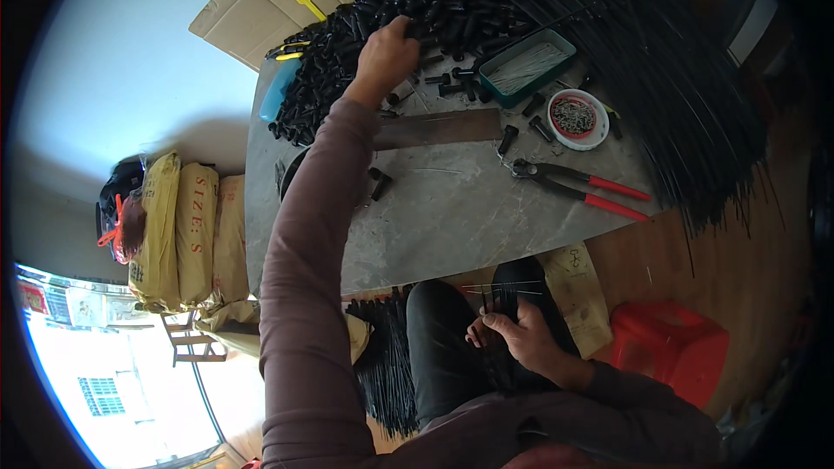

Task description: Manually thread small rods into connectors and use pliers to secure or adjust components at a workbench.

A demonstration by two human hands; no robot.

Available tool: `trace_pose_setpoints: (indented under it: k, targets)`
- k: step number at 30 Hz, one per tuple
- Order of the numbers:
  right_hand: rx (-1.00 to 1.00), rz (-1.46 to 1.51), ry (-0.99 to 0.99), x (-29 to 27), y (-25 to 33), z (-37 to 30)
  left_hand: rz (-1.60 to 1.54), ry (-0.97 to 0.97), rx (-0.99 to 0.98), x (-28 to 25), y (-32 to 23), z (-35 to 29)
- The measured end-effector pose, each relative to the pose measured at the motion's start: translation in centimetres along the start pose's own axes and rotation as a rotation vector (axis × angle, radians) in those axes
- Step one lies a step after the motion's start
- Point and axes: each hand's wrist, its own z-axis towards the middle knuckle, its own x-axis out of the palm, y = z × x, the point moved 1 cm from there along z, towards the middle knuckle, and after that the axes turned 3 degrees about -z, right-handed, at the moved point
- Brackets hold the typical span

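Observation:
My left arm stretches across the table, and my left hand is closed with curled fingers at the heap of short black plastic pieces. Its fingertips are mostly hidden, so what they grip does not show. Low over my lap, my right hand pinches several thin dark rods between thumb and fingers. Thin pale wires cross near the rods' upper ends. A green tray of thin silver pins stands right of my left hand. Beside it is a white bowl with small metal bits on a red inside.
Red-handled end cutters lie at the table's right. A dark flat bar rests mid-table, with loose black pieces around. Long black rods overhang the right edge. A red stool stands lower right; yellow sacks stand at left.

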Motion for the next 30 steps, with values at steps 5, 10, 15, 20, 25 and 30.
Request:
trace_pose_setpoints:
  k: [5,10,15,20,25,30]
  targets:
    - [-0.039,0.030,-0.020,0.4,-0.1,-0.3,0.052,0.261,0.119,1.4,0.2,-2.3]
    - [-0.041,-0.015,-0.035,1.3,0.4,-1.7,0.124,0.146,0.101,1.7,-1.7,-3.5]
    - [-0.046,0.031,-0.019,2.2,0.4,-2.9,0.115,0.014,0.056,-3.9,-4.0,-7.5]
    - [-0.027,-0.032,0.007,2.7,0.7,-3.6,-0.353,0.238,0.016,-6.8,-9.6,-17.8]
    - [-0.001,0.041,0.047,3.5,0.7,-4.0,-1.117,0.425,-0.611,-6.8,-12.1,-31.2]
    - [-0.005,-0.007,0.130,4.8,0.0,-4.5,-2.054,0.033,-0.790,-0.9,-14.8,-38.8]
